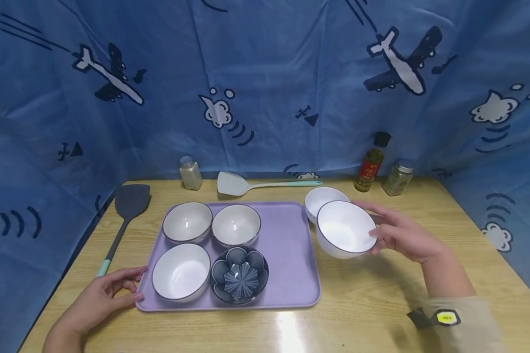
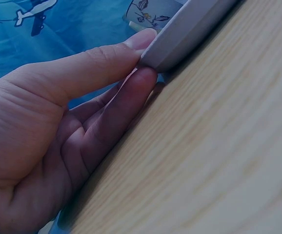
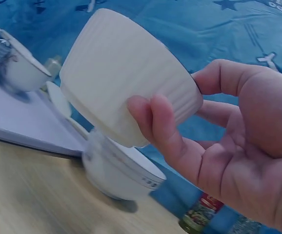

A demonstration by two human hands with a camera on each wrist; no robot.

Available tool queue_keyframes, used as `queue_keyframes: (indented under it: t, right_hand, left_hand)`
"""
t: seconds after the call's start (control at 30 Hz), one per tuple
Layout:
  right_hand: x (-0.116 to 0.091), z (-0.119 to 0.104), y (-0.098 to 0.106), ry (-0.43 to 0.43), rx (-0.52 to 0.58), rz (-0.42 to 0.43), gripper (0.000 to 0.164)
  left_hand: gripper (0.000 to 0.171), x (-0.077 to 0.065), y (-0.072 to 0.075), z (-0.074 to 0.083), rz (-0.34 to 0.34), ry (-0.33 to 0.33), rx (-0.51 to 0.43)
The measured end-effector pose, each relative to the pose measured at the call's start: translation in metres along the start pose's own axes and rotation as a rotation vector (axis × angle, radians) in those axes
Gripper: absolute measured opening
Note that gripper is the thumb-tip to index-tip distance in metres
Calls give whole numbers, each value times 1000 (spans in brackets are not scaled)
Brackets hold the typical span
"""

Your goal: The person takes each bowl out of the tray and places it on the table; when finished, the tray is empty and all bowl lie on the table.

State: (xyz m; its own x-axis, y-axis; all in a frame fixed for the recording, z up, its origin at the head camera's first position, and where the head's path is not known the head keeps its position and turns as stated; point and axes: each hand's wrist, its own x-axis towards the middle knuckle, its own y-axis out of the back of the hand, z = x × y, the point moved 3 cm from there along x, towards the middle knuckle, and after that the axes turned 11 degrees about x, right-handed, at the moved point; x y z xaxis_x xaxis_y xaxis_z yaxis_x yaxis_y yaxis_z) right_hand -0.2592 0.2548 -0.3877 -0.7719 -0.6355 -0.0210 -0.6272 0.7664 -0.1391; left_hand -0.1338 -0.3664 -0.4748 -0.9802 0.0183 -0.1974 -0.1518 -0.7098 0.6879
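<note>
My right hand (image 1: 397, 230) grips a white bowl (image 1: 345, 228) with a dark rim, raised off the table and tilted; its ribbed outside (image 3: 126, 73) shows in the right wrist view. Partly behind it, another white bowl (image 1: 322, 198) stands by the tray's right edge. My left hand (image 1: 103, 296) pinches the near left corner of a lavender tray (image 1: 287, 255), thumb on top and finger beneath in the left wrist view. On the tray's left part sit three white bowls, at far left (image 1: 187, 221), far middle (image 1: 236, 224) and near left (image 1: 181, 272), plus a dark blue petal-patterned bowl (image 1: 239, 275).
A dark grey spatula (image 1: 130, 201) lies left of the tray. Behind the tray are a shaker jar (image 1: 191, 174) and a pale spatula (image 1: 234, 184). A red-labelled bottle (image 1: 370, 164) and a jar of herbs (image 1: 398, 177) stand at the back right, before a blue curtain (image 1: 265, 88).
</note>
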Motion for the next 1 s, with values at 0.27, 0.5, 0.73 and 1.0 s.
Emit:
queue_keyframes:
  t: [0.27, 0.5, 0.73, 1.0]
  right_hand:
    - [-12, -8, 21, 22, 60, 84, 61]
    - [-23, -10, 41, 56, 138, 179, 58]
    - [-30, -10, 58, 78, 202, 324, 63]
    - [-29, -1, 70, 61, 220, 468, 71]
  left_hand:
    - [68, 0, 0, 0, 0, -4, 6]
    - [64, -2, 1, 1, 9, -57, -12]
    - [64, -2, 0, -1, 6, -49, -10]
    - [62, -1, 0, -1, 13, -65, -12]
